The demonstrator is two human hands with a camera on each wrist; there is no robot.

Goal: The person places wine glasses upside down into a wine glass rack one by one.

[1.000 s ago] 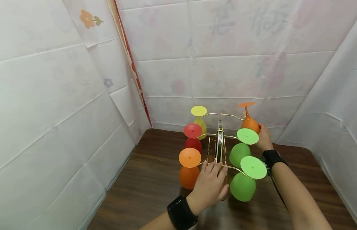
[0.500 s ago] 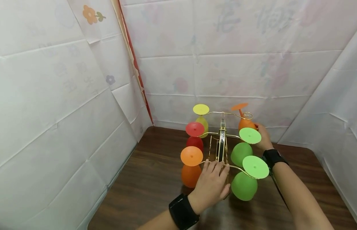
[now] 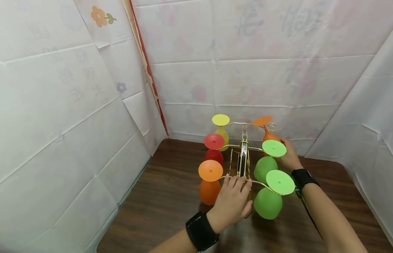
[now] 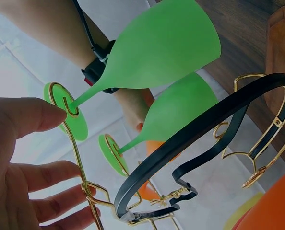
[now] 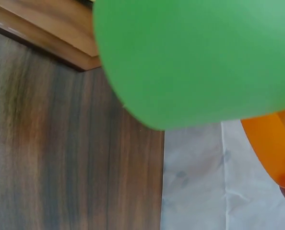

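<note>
On the wooden table stands a gold wire wine glass rack (image 3: 243,158) with a dark central bar (image 4: 200,129). Coloured wine glasses hang upside down from its side arms. My left hand (image 3: 232,202) rests on the front arm, and in the left wrist view its fingertips and thumb touch the gold wire. At the far right arm, my right hand (image 3: 289,156) grips an orange wine glass (image 3: 270,136) by its bowl. This glass is tilted, its foot beside the wire's curled end. A near green glass (image 3: 268,203) and another green glass (image 3: 265,169) hang on the right side.
Along the rack's left side hang a yellow glass (image 3: 222,135), a red glass (image 3: 214,157) and another orange glass (image 3: 210,191). White sheets (image 3: 262,80) enclose the brown table (image 3: 158,196) at the back and sides.
My right hand has moved the held orange glass left and slightly down, bringing its foot inward past the curled wire end. My left hand has stayed on the rack's front arm.
</note>
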